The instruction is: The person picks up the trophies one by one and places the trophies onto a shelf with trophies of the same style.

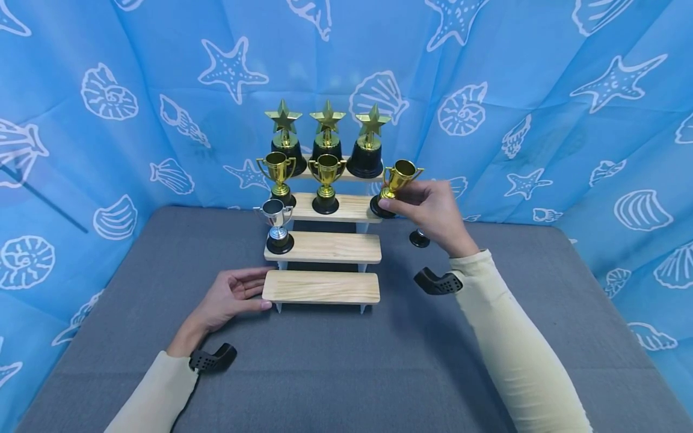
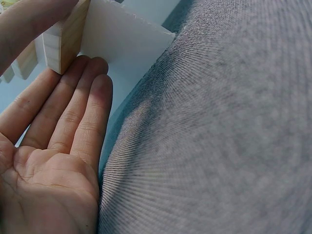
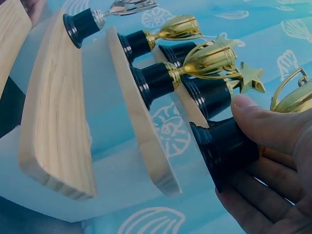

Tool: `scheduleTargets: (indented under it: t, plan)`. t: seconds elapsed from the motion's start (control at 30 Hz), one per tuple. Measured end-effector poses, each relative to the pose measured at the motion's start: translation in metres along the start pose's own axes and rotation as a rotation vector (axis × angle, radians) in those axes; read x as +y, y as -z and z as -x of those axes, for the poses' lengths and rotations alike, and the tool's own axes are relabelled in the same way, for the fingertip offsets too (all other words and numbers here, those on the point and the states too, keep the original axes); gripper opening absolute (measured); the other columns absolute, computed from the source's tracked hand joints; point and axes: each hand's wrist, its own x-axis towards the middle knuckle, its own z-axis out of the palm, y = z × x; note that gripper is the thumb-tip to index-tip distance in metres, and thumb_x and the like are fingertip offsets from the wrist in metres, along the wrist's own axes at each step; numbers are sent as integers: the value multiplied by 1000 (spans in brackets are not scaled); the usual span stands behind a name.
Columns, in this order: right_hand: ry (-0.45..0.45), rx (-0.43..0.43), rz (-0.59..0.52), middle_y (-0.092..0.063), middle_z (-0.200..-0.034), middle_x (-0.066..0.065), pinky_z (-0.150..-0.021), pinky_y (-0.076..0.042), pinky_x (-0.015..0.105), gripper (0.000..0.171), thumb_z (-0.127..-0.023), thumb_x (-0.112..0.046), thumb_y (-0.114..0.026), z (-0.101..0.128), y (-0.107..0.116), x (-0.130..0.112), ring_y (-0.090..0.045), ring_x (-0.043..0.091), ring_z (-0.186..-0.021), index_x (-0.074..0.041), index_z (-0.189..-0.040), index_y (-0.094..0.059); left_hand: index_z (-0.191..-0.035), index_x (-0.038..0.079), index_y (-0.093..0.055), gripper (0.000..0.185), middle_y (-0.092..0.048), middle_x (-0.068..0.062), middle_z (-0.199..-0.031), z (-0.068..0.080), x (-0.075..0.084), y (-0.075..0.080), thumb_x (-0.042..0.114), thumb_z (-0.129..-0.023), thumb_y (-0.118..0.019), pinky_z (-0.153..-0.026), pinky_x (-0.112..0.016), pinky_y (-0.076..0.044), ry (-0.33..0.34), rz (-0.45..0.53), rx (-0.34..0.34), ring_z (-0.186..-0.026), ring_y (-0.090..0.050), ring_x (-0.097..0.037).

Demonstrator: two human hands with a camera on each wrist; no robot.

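The right hand [image 1: 433,213] is gripping a gold cup [image 1: 396,183] by its base, just beside the stand [image 1: 322,246]; the left hand [image 1: 230,297], fingers straight, is touching the bottom step [image 1: 321,287].

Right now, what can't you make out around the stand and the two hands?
- Small dark object on the cloth, head view: the right hand covers its top, so its kind is unclear.
- Gold cup trophy, right wrist view: the cup is cut off by the right edge and by the fingers.
- Left hand, left wrist view: thumb blurred at the top edge.
- Lowest shelf: only its corner shows in the left wrist view.
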Motion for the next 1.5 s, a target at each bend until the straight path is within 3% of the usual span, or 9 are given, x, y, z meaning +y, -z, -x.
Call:
scheduleTargets:
  t: [0.67,1.5]
  plan:
    - [-26,-28,-15,-77,-102,12,-74,-62,29,30,-87,-21,-83,-14,-22,3,-74,21,-91,-3,-111,-78,-141,-19,-43,71,-47,-40,-141,1,1,0,-12,-80,-78,-103,-30,-52,3,-14,4,-119,-64,-14]
    - [-91,-31,16,-77,-103,12,-80,-63,37,31,-87,-22,-83,-16,-27,3,-73,23,-93,-3,-111,-77,-141,-20,-42,72,-47,-40,-141,1,1,1,-13,-79,-78,-103,-30,-52,4,-8,0,-118,-64,-14]
